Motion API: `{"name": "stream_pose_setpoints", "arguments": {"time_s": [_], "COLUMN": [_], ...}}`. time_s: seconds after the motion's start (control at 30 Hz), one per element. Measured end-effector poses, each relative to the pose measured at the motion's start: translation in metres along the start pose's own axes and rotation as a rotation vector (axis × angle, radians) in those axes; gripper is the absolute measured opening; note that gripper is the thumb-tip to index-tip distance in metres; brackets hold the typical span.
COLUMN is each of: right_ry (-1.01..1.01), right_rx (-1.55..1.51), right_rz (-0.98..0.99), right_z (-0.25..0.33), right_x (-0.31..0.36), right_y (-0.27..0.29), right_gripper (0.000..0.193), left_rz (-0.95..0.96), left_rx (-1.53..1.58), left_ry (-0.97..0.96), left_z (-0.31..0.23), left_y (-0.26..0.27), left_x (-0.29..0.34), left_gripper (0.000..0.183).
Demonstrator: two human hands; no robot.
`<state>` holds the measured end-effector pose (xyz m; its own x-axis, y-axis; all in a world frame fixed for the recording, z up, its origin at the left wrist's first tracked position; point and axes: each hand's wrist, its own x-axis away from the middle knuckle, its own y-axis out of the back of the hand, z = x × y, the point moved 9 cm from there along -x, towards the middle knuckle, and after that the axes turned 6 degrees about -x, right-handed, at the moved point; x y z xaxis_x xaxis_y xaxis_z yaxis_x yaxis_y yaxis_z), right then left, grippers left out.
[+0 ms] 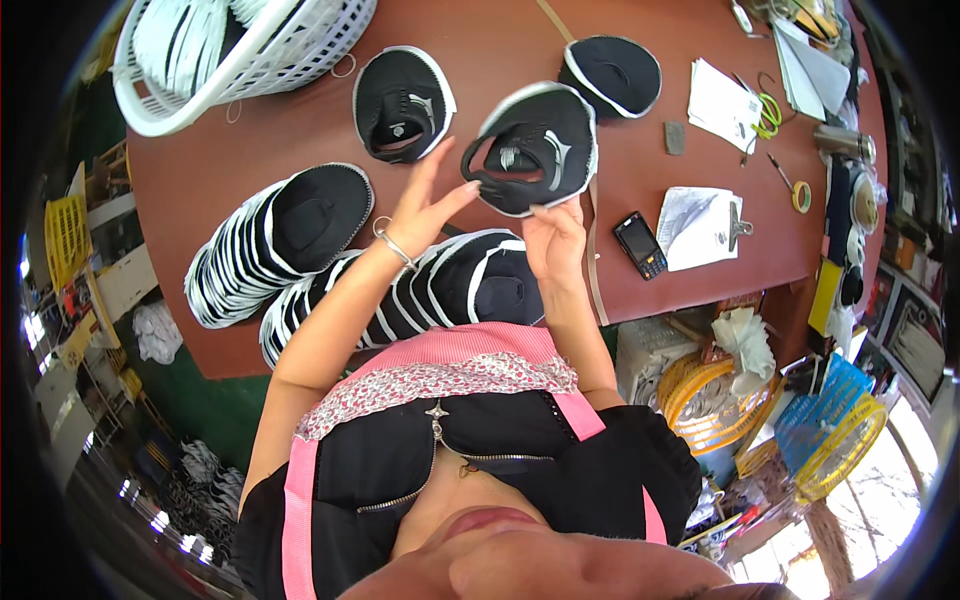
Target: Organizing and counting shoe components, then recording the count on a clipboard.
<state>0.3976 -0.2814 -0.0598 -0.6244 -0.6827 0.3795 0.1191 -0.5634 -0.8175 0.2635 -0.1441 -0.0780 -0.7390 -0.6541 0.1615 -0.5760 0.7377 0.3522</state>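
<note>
A black shoe upper [570, 130] with a white edge and a pale side mark is held up over the table. My right hand [556, 238] grips it by its near edge, the other fingers partly hidden beneath. Beside it, my left hand [428, 208] has thumb and forefinger spread, and the thumb tip is at the upper's left rim; whether it touches, I cannot tell. A similar black upper [425, 85] lies just beyond my left hand. Farther right rests another black upper [615, 75]. Nested rows of uppers [325, 215] [440, 285] lie near my forearms.
A white plastic basket [300, 60] full of pieces stands at the far left of the reddish-brown table [400, 22]. On the right are a handheld device [638, 245], a clipboard with papers [700, 228], a small grey block [674, 138], green-handled scissors [768, 116] and a tape roll [801, 196].
</note>
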Motion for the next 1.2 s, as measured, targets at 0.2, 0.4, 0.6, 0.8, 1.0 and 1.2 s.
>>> {"name": "stream_pose_setpoints", "arguments": {"time_s": [0.2,0.4,0.6,0.8,1.0,1.2], "right_ry": [-0.188,-0.446,-0.437,-0.432,-0.348,-0.352], "right_rx": [0.102,-0.279,-0.063,0.274,0.357,0.395], "right_rz": [0.176,0.137,0.249,0.05,0.044,0.005], "right_z": [-0.027,-0.043,-0.042,-0.04,-0.043,-0.04], "right_x": [0.004,0.002,0.005,-0.011,-0.022,-0.029], "right_y": [0.005,0.041,0.049,0.067,0.073,0.073], "right_gripper": [0.016,0.033,0.037,0.033,0.027,0.024], "left_rz": [0.2,0.048,0.013,-0.016,-0.003,-0.01], "left_rx": [1.111,0.996,0.856,0.783,0.802,0.733], "left_ry": [0.468,0.526,0.571,0.48,0.562,0.649], "left_z": [-0.038,-0.019,-0.006,-0.008,-0.003,-0.001], "left_y": [-0.019,-0.017,-0.022,-0.023,-0.023,-0.024], "left_x": [0.011,0.03,0.041,0.038,0.038,0.032], "left_gripper": [0.068,0.059,0.055,0.055,0.049,0.045]}}
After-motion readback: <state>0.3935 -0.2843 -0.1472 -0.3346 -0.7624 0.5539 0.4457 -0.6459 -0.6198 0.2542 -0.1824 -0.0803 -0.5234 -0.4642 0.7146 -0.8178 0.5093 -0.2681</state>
